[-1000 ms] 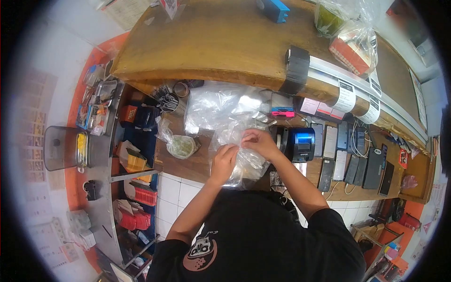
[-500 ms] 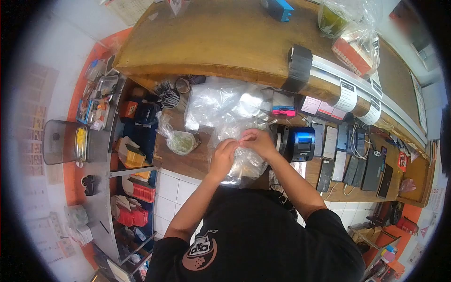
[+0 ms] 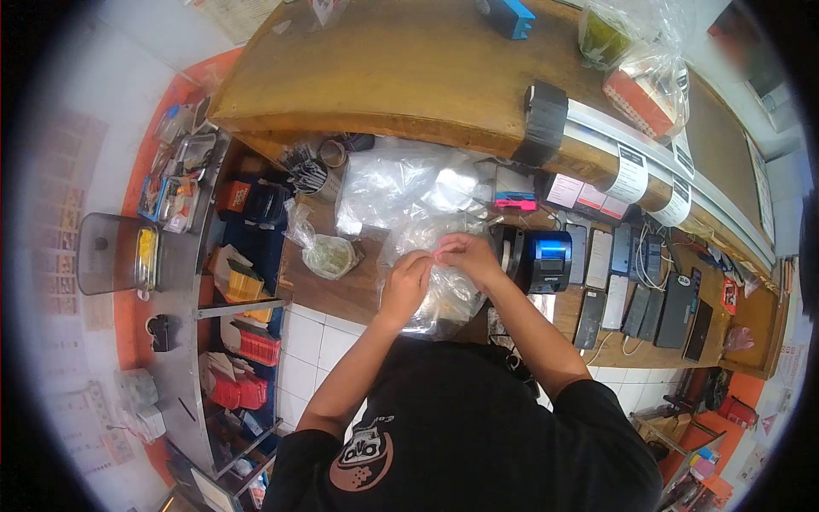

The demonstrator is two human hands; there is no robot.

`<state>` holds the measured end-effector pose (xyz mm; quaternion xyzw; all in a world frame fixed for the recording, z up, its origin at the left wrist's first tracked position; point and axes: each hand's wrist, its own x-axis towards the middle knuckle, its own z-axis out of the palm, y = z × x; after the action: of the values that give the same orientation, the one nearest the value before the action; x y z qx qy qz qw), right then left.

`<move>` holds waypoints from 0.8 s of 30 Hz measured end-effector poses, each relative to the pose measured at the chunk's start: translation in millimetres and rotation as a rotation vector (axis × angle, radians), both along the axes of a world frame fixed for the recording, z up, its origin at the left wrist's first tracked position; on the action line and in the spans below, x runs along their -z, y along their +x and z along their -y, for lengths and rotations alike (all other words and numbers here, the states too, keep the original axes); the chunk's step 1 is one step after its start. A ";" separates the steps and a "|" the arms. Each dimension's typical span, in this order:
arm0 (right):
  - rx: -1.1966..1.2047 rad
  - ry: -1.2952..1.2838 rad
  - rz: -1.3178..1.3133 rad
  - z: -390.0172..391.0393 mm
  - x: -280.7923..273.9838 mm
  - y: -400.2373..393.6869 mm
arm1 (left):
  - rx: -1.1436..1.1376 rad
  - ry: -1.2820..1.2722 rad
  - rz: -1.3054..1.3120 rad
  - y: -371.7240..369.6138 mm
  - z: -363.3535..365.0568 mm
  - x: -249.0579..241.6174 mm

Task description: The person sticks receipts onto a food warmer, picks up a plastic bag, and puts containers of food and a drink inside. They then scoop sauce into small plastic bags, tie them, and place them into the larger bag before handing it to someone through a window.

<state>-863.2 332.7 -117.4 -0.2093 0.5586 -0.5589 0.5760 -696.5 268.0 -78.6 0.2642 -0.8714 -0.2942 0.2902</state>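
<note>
A filled clear plastic bag lies on the lower counter, directly under both hands. My left hand is closed in a pinch at the gathered top of this bag. Close against it, my right hand is also closed, its fingertips at the same spot. Between the fingertips shows a small pink strip, too small to name. What is inside the bag cannot be made out through the creased plastic. To the left sits a smaller knotted plastic bag with pale green contents.
Behind the bag lies a pile of clear plastic bags. A blue and black printer stands just right of my right hand, with several phones beyond it. A raised wooden counter overhangs the back. Shelves stand at left.
Both hands stay at the bag's top, with only slight finger movement. The small bag and the surroundings look the same, apart from a tiny camera shift.
</note>
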 end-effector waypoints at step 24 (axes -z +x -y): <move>-0.093 -0.031 -0.044 -0.2 -0.7 -1.9 | 0.083 0.010 -0.069 6.7 1.2 15.4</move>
<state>-865.1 332.8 -116.8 -0.2561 0.5519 -0.5354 0.5858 -689.8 266.8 -94.0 0.2191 -0.8697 -0.3193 0.3062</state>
